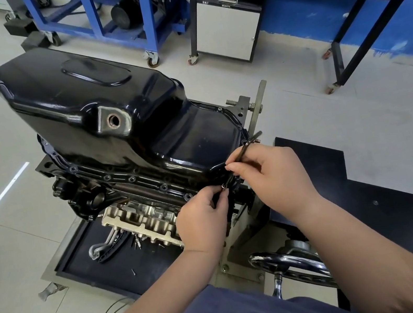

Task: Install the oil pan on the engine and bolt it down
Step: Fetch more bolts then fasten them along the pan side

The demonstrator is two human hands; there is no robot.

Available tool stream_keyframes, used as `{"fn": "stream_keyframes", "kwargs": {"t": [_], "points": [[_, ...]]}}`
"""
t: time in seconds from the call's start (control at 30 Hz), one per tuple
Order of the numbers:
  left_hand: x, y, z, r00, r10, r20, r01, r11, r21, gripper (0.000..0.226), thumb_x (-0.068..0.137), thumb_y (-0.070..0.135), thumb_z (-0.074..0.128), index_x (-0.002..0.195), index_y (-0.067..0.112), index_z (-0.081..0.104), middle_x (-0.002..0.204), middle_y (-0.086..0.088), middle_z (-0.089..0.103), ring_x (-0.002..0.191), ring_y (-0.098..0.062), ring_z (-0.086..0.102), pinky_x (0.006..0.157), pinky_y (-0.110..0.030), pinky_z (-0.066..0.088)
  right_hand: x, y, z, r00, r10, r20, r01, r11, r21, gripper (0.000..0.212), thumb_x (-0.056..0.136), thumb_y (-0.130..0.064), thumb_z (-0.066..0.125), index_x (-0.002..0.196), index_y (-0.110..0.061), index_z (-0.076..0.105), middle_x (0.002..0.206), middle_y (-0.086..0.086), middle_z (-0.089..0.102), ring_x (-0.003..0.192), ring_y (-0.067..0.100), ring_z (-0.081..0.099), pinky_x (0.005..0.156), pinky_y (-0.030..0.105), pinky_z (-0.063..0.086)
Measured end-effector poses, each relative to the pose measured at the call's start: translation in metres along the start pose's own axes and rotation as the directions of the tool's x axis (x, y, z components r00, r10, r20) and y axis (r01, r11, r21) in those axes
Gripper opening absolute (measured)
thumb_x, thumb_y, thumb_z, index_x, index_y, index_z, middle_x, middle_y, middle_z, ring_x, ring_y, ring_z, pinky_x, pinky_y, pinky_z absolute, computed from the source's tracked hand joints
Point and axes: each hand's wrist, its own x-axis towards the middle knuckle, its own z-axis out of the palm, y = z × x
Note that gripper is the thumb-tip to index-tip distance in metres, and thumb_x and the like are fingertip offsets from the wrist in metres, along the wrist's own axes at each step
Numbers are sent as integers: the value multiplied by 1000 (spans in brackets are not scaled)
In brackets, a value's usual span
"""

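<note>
A glossy black oil pan (96,104) sits on top of the upturned engine (123,193), its flange lined with several bolts (132,179). At the pan's near right corner, my left hand (202,217) pinches a small bolt (223,187) at the flange. My right hand (274,172) grips a thin dark hex key (245,149), its long arm slanting up to the right and its lower end next to the bolt.
The engine hangs on a stand above a black drip tray (114,266) with loose parts and small bolts. A black handwheel (287,263) is near my body. Blue carts (98,18), a white cabinet (227,28) and a dark bench stand behind.
</note>
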Motion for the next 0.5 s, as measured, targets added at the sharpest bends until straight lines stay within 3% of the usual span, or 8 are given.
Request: {"fn": "stream_keyframes", "kwargs": {"t": [0.13,0.33,0.43,0.5], "points": [[0,0,-1,1000,14,3,-14,1000,27,12,79,27,73,88,20,75,56,5,65,47,-3,42,44,-9,24,-2,1,8,997,-44,-70,43,999,-16,8,86,-21,64,80,-19,70,70,-11,65,75,6,59,69,24,47],[0,1,1,1000,17,1,-17,999,36,12,78,27,73,88,20,76,56,3,65,48,-6,45,44,-10,22,-5,4,15,995,-52,-79,57,997,59,9,89,-17,59,82,-19,65,69,-8,64,67,7,63,67,33,53],[1,1,1,1000,13,16,-14,999,44,12,80,29,71,88,22,76,57,2,65,51,-14,54,44,-12,24,-6,4,14,999,-31,9,30,991,132,26,91,-12,55,87,-37,60,80,-9,69,70,2,65,71,28,55],[2,1,1,999,3,34,-5,999,52,14,82,32,69,90,24,75,58,2,65,52,-11,51,44,-13,25,-7,5,13,999,-37,24,34,991,133,34,90,-9,55,87,-43,58,79,-12,69,71,1,65,72,23,54]]}}
